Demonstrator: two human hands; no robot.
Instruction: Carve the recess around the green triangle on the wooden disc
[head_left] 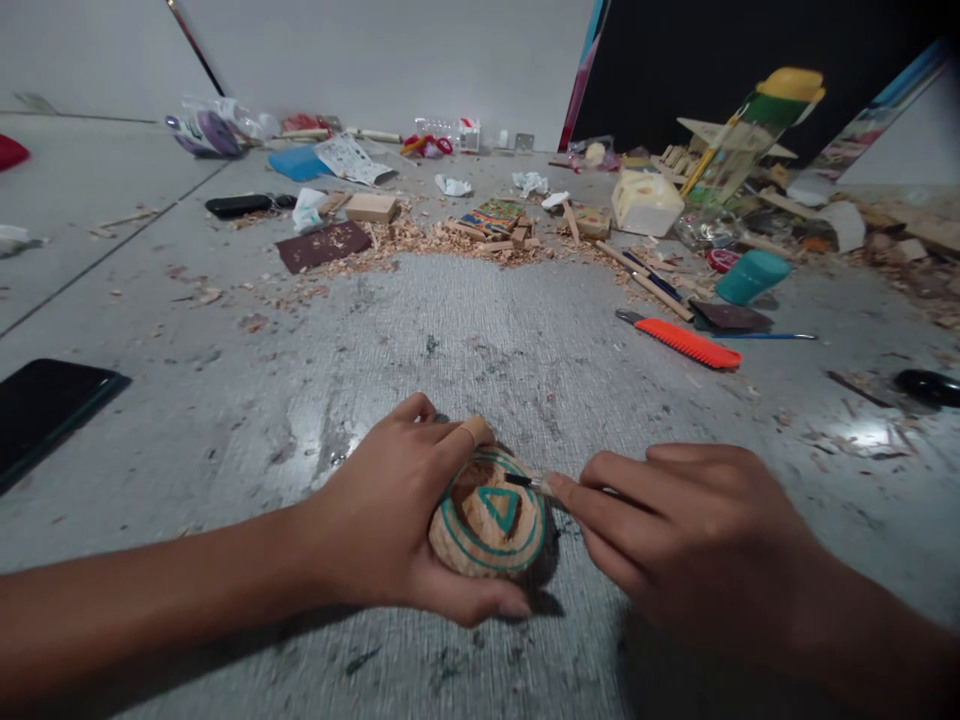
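Observation:
A round wooden disc [487,520] lies on the grey floor near me, painted with teal rings and a teal triangle. My left hand [390,520] wraps round its left side, thumb under the front edge and a bandaged finger over the top. My right hand [675,525] pinches a thin paintbrush [525,483] whose dark tip touches the disc's upper right part.
An orange-handled tool [686,343] lies to the right, a dark phone [45,405] at the left edge. Wood shavings [420,240], wood blocks, a teal cup [750,276], a white container [645,203] and a bottle [750,135] clutter the far floor by the wall.

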